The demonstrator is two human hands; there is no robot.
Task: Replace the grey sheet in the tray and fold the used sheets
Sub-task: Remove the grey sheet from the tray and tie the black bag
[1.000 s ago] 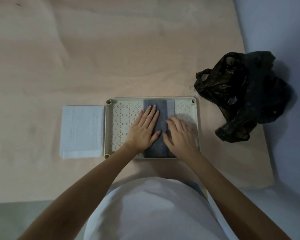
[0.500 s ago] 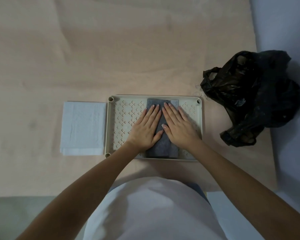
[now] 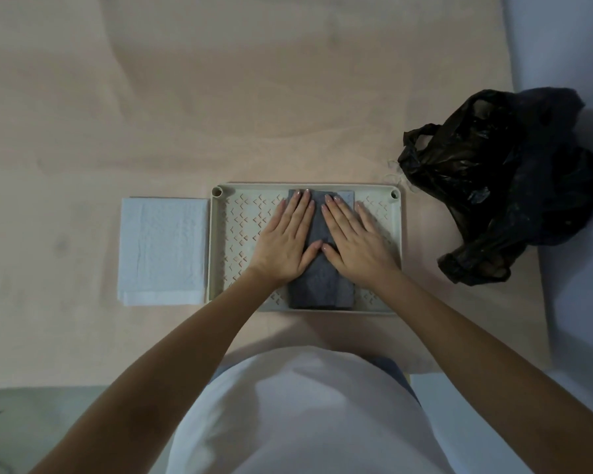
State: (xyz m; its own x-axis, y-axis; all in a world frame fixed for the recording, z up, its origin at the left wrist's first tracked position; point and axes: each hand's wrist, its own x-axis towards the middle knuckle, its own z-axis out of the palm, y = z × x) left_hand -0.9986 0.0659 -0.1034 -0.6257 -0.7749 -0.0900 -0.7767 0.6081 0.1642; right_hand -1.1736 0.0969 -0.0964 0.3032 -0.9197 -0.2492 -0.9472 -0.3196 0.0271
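Note:
A cream perforated tray [image 3: 396, 241] lies on the wooden table in front of me. In its middle lies a grey sheet [image 3: 320, 289] folded into a narrow upright strip. My left hand [image 3: 286, 239] rests flat on the strip's left half, fingers straight and pointing away from me. My right hand [image 3: 355, 239] lies flat on its right half beside the left hand, thumbs nearly touching. Neither hand grips anything. A folded white sheet [image 3: 163, 249] lies on the table against the tray's left side.
A crumpled black plastic bag [image 3: 500, 183] sits at the table's right edge, just right of the tray's far corner. The wooden tabletop [image 3: 220, 97] stretches away beyond the tray. My white shirt fills the bottom of the view.
My right hand has slid from the strip's near right part up and flat beside the left hand. The left hand has stretched slightly further forward. The strip stays in place.

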